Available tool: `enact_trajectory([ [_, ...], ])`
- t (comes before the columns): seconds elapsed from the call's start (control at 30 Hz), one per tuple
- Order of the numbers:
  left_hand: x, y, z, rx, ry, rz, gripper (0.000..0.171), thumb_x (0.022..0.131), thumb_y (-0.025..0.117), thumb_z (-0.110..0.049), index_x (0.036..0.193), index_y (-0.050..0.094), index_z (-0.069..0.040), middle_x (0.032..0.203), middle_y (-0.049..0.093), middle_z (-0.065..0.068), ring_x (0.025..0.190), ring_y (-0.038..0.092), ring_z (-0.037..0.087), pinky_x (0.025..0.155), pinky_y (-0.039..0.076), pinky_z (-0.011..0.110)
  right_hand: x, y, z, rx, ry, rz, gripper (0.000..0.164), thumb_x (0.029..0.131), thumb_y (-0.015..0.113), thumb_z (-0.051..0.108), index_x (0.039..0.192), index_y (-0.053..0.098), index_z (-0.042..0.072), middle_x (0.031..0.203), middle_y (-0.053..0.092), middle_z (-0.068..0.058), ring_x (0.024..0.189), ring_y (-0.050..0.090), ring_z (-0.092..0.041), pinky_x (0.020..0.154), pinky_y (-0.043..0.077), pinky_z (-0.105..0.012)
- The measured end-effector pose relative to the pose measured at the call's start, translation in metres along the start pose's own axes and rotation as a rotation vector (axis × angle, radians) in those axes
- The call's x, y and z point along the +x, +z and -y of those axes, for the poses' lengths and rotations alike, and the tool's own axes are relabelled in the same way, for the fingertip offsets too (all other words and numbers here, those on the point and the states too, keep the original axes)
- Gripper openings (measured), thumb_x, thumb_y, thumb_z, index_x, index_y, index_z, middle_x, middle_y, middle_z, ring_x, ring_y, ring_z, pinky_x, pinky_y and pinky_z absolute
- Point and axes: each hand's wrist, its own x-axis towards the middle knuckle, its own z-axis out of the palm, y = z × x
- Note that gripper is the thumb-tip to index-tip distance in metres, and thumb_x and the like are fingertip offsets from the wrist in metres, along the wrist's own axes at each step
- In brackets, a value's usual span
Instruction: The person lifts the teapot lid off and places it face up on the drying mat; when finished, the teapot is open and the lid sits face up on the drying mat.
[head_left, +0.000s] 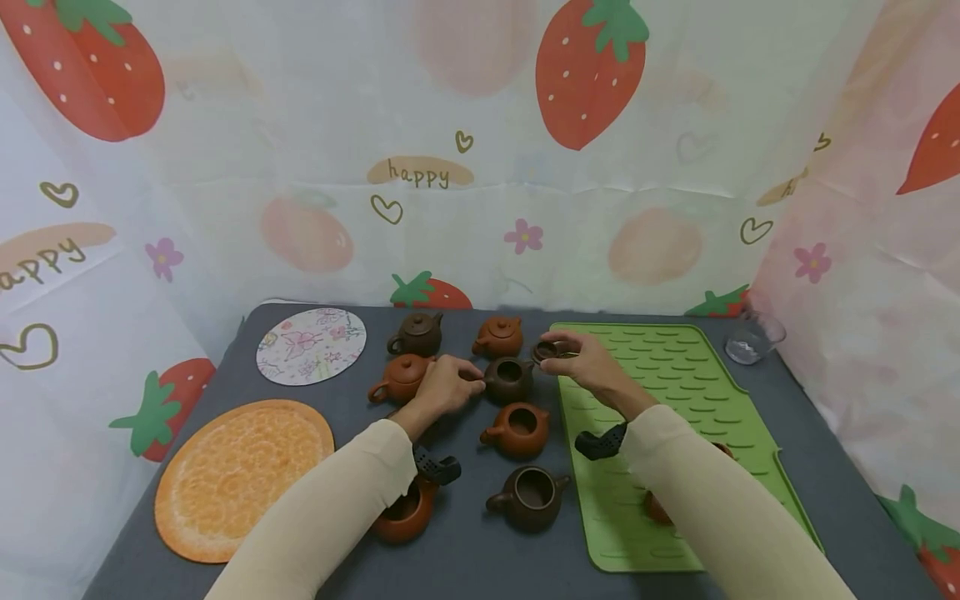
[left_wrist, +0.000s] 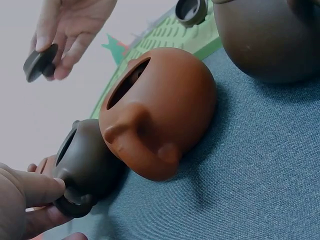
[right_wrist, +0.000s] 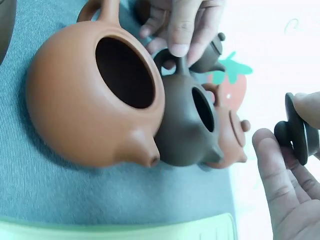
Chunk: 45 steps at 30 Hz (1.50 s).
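Observation:
Thumb and fingers of my left hand (head_left: 448, 387) pinch the handle of a dark brown teapot (head_left: 510, 383), whose top is uncovered. In my right hand (head_left: 592, 365) is a dark round lid (right_wrist: 299, 131), held beside that teapot, above the green mat's left edge. The right wrist view shows the lid tipped on its side, its knob toward the fingers. Nearer me, an orange-brown teapot (head_left: 517, 430) stands with its top uncovered. A lidded orange-brown teapot (head_left: 501, 336) is just behind the dark one. Another lidded orange-brown teapot (head_left: 403, 377) stands left of my left hand.
A lidded dark teapot (head_left: 417, 335) stands at the back. Uncovered dark (head_left: 531, 500) and orange-brown (head_left: 408, 518) teapots are in front, the latter partly under my left sleeve. The green mat (head_left: 675, 367) lies right, a glass cup (head_left: 750, 340) beyond. Round orange (head_left: 243, 479) and patterned white (head_left: 311, 347) mats lie left.

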Motion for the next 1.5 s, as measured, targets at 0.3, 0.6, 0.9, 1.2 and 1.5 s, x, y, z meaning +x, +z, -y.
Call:
enact_trajectory([
  [0.3, 0.0, 0.0, 0.002, 0.002, 0.001, -0.003, 0.012, 0.09, 0.071, -0.022, 0.099, 0.076, -0.015, 0.113, 0.064, 0.007, 0.097, 0.058, 0.026, 0.077, 0.05, 0.041, -0.015, -0.018, 0.004, -0.064, -0.023, 0.008, 0.047, 0.091, 0.067, 0.007, 0.135, 0.052, 0.003, 0.119, 0.058, -0.018, 0.105, 0.056, -0.029, 0.09, 0.044, -0.05],
  [0.6, 0.0, -0.001, -0.001, 0.007, 0.012, -0.006, 0.012, 0.09, 0.071, -0.022, 0.099, 0.076, -0.015, 0.116, 0.063, 0.008, 0.097, 0.059, 0.026, 0.076, 0.05, 0.041, -0.033, -0.034, 0.01, -0.097, -0.049, 0.018, 0.048, 0.092, 0.066, 0.008, 0.137, 0.05, 0.004, 0.124, 0.055, -0.019, 0.112, 0.055, -0.033, 0.086, 0.048, -0.044],
  [0.9, 0.001, 0.001, -0.001, 0.029, 0.014, -0.017, 0.013, 0.09, 0.071, -0.022, 0.1, 0.076, -0.015, 0.119, 0.063, 0.009, 0.103, 0.058, 0.027, 0.079, 0.05, 0.041, -0.05, -0.046, 0.009, -0.124, -0.063, 0.012, 0.049, 0.093, 0.065, 0.006, 0.139, 0.049, 0.003, 0.129, 0.052, -0.02, 0.117, 0.052, -0.036, 0.092, 0.045, -0.052],
  [1.2, -0.001, 0.001, 0.0, 0.023, 0.035, -0.017, 0.015, 0.091, 0.071, -0.021, 0.101, 0.076, -0.013, 0.109, 0.066, 0.007, 0.095, 0.06, 0.025, 0.076, 0.05, 0.041, -0.066, -0.063, 0.009, -0.157, -0.063, -0.006, 0.049, 0.093, 0.064, 0.006, 0.139, 0.047, 0.001, 0.127, 0.053, -0.022, 0.113, 0.054, -0.034, 0.086, 0.05, -0.04],
  [1.5, -0.001, 0.0, 0.003, 0.017, 0.038, -0.006, 0.014, 0.091, 0.07, -0.021, 0.102, 0.076, -0.015, 0.111, 0.065, 0.006, 0.097, 0.059, 0.026, 0.077, 0.05, 0.041, -0.075, -0.081, 0.0, -0.199, -0.037, -0.025, 0.049, 0.094, 0.063, 0.005, 0.14, 0.047, 0.001, 0.129, 0.053, -0.021, 0.111, 0.057, -0.026, 0.084, 0.05, -0.035],
])
